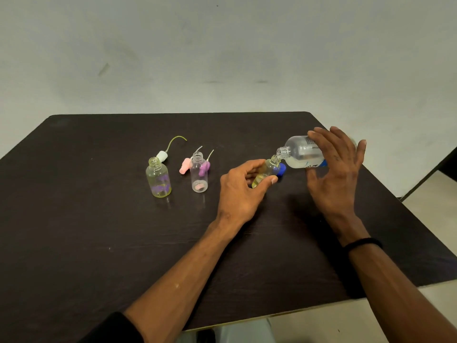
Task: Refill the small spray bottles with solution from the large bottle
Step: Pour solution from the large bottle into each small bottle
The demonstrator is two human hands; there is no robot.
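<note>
Filling small bottle over dark table, pale wall behind

Both forearms are bare from elbow to wrist. The left hand wears no ring or band. A dark sleeve edge shows near the left elbow, possibly a rolled-up cuff. The right hand has a thin black band circling its wrist, and a small dark mark on its back.

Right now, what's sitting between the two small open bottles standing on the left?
In the head view, a pink spray cap lies between the yellowish bottle and the clear bottle, slightly behind them.
</note>
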